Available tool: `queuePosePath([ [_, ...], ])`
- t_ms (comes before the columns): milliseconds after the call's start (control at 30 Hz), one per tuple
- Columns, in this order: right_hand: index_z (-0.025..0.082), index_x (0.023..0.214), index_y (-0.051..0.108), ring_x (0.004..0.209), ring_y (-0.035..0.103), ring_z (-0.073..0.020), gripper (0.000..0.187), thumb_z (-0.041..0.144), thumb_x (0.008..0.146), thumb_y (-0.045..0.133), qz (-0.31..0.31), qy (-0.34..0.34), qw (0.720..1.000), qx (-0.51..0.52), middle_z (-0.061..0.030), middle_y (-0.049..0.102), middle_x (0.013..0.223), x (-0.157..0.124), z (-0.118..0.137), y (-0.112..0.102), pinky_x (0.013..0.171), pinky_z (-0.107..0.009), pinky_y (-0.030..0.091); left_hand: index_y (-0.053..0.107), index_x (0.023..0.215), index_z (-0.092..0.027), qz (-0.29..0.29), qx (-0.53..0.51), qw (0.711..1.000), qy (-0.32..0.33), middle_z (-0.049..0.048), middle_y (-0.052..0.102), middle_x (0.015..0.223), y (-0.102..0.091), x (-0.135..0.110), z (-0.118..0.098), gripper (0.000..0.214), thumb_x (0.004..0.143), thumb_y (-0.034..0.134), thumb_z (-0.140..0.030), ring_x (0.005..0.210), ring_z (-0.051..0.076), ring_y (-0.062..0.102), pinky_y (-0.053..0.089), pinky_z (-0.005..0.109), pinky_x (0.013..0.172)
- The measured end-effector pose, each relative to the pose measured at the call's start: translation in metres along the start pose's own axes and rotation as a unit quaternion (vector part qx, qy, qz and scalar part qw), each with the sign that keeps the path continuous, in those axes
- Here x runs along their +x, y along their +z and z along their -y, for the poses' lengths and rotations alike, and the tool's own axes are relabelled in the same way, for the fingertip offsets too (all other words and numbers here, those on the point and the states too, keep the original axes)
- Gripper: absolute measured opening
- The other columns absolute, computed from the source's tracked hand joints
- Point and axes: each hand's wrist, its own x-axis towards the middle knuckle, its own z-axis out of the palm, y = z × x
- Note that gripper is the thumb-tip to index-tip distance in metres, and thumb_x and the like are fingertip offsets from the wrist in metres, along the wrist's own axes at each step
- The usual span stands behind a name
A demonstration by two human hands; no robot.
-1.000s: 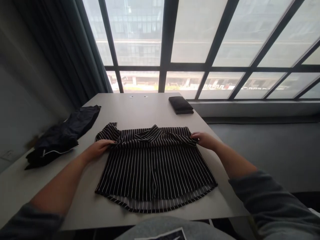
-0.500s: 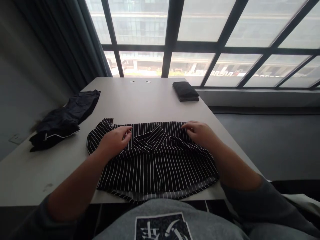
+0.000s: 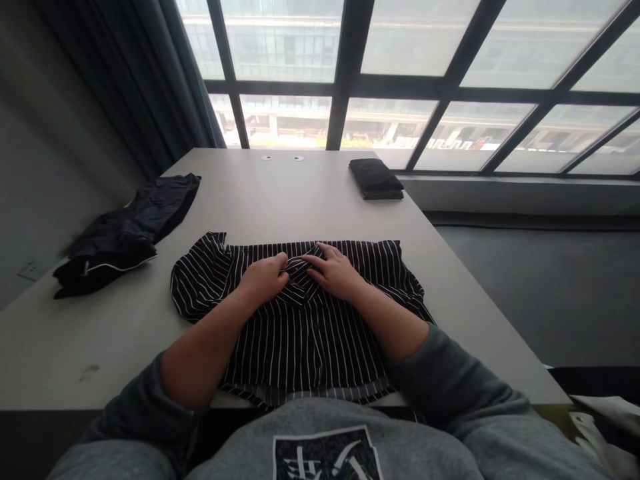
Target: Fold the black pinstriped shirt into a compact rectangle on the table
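Note:
A black shirt with thin white stripes (image 3: 310, 333) lies flat on the grey table (image 3: 280, 200), its hem at the near edge. Both hands meet at the collar in the middle of the shirt. My left hand (image 3: 263, 280) has its fingers curled and pinches the collar fabric. My right hand (image 3: 335, 270) lies on the collar beside it, its fingers bent and pressing the cloth. The short sleeves stick out to the left and right of my hands.
A heap of dark clothing (image 3: 125, 233) lies at the table's left edge. A small folded black garment (image 3: 376, 179) sits at the far right corner. Big windows and a dark curtain (image 3: 165, 87) stand behind the table. The floor drops away on the right.
Both hands have slid inward from the shirt's shoulders to the collar in the middle. The shirt has been drawn nearer to me, its hem now at the table's edge.

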Motion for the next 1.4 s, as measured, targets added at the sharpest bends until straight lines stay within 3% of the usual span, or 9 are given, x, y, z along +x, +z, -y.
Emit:
queuePosePath([
  [100, 0.020, 0.110, 0.073, 0.140, 0.052, -0.0288, 0.034, 0.042, 0.110, 0.047, -0.057, -0.005, 0.997, 0.052, -0.0134, 0.056, 0.149, 0.001, 0.003, -0.003, 0.118, -0.048, 0.044, 0.050, 0.085, -0.026, -0.080, -0.037, 0.996, -0.001, 0.0033, 0.066, 0.084, -0.003, -0.003, -0.004, 0.007, 0.086, 0.055, -0.021, 0.075, 0.024, 0.064, 0.047, 0.036, 0.068],
  [233, 0.022, 0.082, 0.059, 0.101, 0.066, -0.0221, 0.040, 0.039, 0.111, 0.038, -0.196, 0.018, 0.973, 0.123, -0.0106, 0.069, 0.111, -0.006, 0.004, -0.015, 0.097, -0.038, 0.054, 0.044, 0.087, -0.026, -0.221, -0.096, 0.970, 0.010, 0.0036, 0.064, 0.091, -0.010, -0.010, -0.003, 0.015, 0.084, 0.056, -0.018, 0.081, 0.023, 0.063, 0.051, 0.037, 0.074],
  [333, 0.023, 0.075, 0.050, 0.092, 0.065, -0.0207, 0.037, 0.037, 0.109, 0.042, -0.281, -0.013, 0.950, 0.137, -0.0085, 0.068, 0.098, -0.014, 0.008, -0.024, 0.089, -0.036, 0.055, 0.043, 0.090, -0.026, -0.309, -0.123, 0.942, 0.046, 0.0043, 0.065, 0.100, -0.017, -0.016, -0.001, 0.019, 0.084, 0.057, -0.016, 0.092, 0.023, 0.065, 0.054, 0.038, 0.081],
  [467, 0.024, 0.080, 0.054, 0.093, 0.066, -0.0222, 0.024, 0.035, 0.102, 0.053, -0.347, -0.042, 0.927, 0.139, -0.0072, 0.067, 0.091, -0.022, 0.017, -0.027, 0.090, -0.039, 0.056, 0.046, 0.096, -0.026, -0.322, -0.122, 0.935, 0.089, 0.0046, 0.065, 0.102, -0.017, -0.019, 0.002, 0.020, 0.085, 0.058, -0.015, 0.093, 0.022, 0.065, 0.055, 0.038, 0.085],
  [833, 0.024, 0.098, 0.071, 0.096, 0.072, -0.0207, 0.018, 0.024, 0.102, 0.054, -0.336, -0.038, 0.910, 0.239, -0.0052, 0.076, 0.098, -0.021, 0.016, -0.025, 0.092, -0.038, 0.058, 0.054, 0.091, -0.025, -0.337, -0.028, 0.939, 0.056, 0.0061, 0.068, 0.100, -0.019, -0.010, 0.014, 0.017, 0.083, 0.061, -0.012, 0.097, 0.028, 0.066, 0.052, 0.043, 0.089],
  [933, 0.024, 0.099, 0.073, 0.090, 0.072, -0.0183, 0.016, 0.028, 0.101, 0.058, -0.291, -0.019, 0.900, 0.325, -0.0027, 0.076, 0.096, -0.021, 0.020, -0.025, 0.086, -0.034, 0.059, 0.059, 0.090, -0.024, -0.332, 0.016, 0.937, 0.104, 0.0088, 0.072, 0.117, -0.019, -0.011, 0.012, 0.023, 0.079, 0.059, -0.004, 0.114, 0.032, 0.064, 0.048, 0.050, 0.099],
  [1100, 0.023, 0.096, 0.075, 0.087, 0.069, -0.0167, 0.014, 0.034, 0.097, 0.066, -0.242, 0.016, 0.864, 0.442, -0.0018, 0.075, 0.094, -0.020, 0.023, -0.021, 0.083, -0.031, 0.056, 0.065, 0.106, -0.025, -0.218, -0.022, 0.939, 0.265, 0.0047, 0.074, 0.127, -0.011, -0.013, 0.002, 0.027, 0.085, 0.061, -0.009, 0.123, 0.027, 0.065, 0.038, 0.052, 0.116],
  [1300, 0.020, 0.077, 0.064, 0.088, 0.065, -0.0156, 0.012, 0.023, 0.088, 0.063, -0.203, 0.005, 0.820, 0.535, -0.0016, 0.071, 0.095, -0.017, 0.020, -0.020, 0.082, -0.030, 0.053, 0.068, 0.102, -0.024, -0.233, -0.089, 0.927, 0.280, 0.0012, 0.080, 0.105, 0.002, -0.005, 0.006, 0.012, 0.101, 0.057, -0.020, 0.100, 0.020, 0.073, 0.047, 0.043, 0.106],
  [1400, 0.020, 0.075, 0.062, 0.086, 0.064, -0.0150, 0.014, 0.013, 0.085, 0.054, -0.193, -0.026, 0.842, 0.503, -0.0018, 0.069, 0.093, -0.018, 0.018, -0.023, 0.080, -0.029, 0.051, 0.065, 0.099, -0.023, -0.257, -0.110, 0.915, 0.292, 0.0028, 0.078, 0.102, 0.003, -0.004, 0.007, 0.010, 0.102, 0.056, -0.019, 0.099, 0.020, 0.072, 0.050, 0.041, 0.101],
])
